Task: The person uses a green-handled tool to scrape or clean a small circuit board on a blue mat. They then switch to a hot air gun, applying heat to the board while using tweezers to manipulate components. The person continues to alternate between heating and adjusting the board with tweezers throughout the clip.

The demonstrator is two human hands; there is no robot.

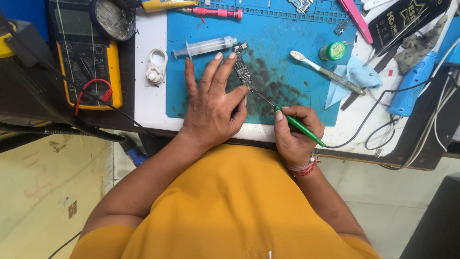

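Note:
My left hand lies flat on the blue work mat, its fingers pinning a long narrow circuit board that runs away from me. My right hand is closed around a green-handled pointed tool. The thin metal tip of that tool reaches up-left and touches the near end of the board, beside my left thumb. A clear plastic syringe lies just beyond my left fingertips.
A yellow multimeter with red and black leads sits at the left. On or near the mat lie a toothbrush, a small green-capped pot, a pale blue cloth, a pink screwdriver and a blue-handled corded tool.

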